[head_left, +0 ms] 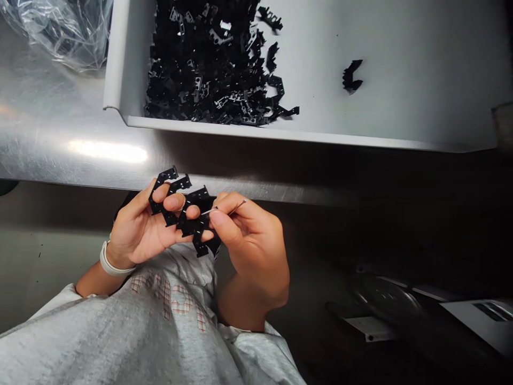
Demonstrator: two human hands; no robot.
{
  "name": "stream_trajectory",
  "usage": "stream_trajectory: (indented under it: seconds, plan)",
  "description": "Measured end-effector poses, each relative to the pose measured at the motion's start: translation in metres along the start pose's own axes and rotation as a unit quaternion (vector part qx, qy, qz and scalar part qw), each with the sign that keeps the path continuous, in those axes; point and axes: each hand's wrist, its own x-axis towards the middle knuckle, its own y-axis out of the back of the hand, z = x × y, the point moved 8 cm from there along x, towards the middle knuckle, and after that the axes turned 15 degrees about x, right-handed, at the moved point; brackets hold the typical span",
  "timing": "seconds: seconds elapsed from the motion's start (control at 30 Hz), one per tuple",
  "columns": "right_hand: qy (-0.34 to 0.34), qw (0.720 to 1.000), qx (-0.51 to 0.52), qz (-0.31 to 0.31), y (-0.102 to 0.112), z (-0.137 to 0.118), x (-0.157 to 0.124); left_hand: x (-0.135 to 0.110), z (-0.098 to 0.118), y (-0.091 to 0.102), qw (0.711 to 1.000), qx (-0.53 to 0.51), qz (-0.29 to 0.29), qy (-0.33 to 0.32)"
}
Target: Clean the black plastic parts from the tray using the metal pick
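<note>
My left hand (140, 227) holds several small black plastic brackets (182, 211) fanned out between its fingers, just below the edge of the steel table. My right hand (250, 243) pinches a thin metal pin (234, 207) between thumb and forefinger, its tip touching the brackets held in the left hand. Both hands are close together above my lap, over a grey shirt. A white band sits on my left wrist.
A grey tray (116, 69) on the steel table (60, 144) holds a heap of black brackets (208, 59) and one stray bracket (351, 76). A clear plastic bag (60, 27) lies at the top left. Dark machine parts (385, 299) sit lower right.
</note>
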Motion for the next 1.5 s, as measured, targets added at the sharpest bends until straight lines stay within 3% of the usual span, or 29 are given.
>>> stream_trajectory:
  seconds: [0.17, 0.4, 0.63, 0.83, 1.0, 1.1, 1.5]
  plan:
    - [0.004, 0.999, -0.045, 0.008, 0.004, -0.001, -0.001, 0.0, 0.002, -0.005, 0.999, 0.001, -0.037, -0.005]
    - [0.035, 0.999, -0.03, 0.016, 0.005, -0.003, -0.002, 0.0, 0.005, 0.002, 1.0, 0.008, -0.002, -0.022]
    - [0.032, 0.999, -0.042, 0.011, 0.003, -0.005, 0.001, 0.001, 0.005, -0.006, 0.998, 0.005, -0.052, -0.026]
    - [0.031, 0.998, -0.047, 0.015, 0.006, -0.005, 0.002, 0.003, 0.007, -0.002, 0.999, 0.025, -0.018, -0.027]
    - [0.047, 0.992, -0.096, 0.069, 0.014, -0.011, 0.006, 0.004, 0.006, -0.007, 0.999, 0.027, -0.039, -0.026]
    - [0.063, 0.991, -0.073, 0.095, 0.016, -0.013, 0.008, 0.004, 0.005, -0.009, 0.998, 0.028, -0.047, -0.025]
    - [0.067, 0.994, -0.079, 0.04, 0.008, -0.011, 0.011, 0.004, 0.004, -0.013, 0.994, 0.095, -0.025, -0.037]
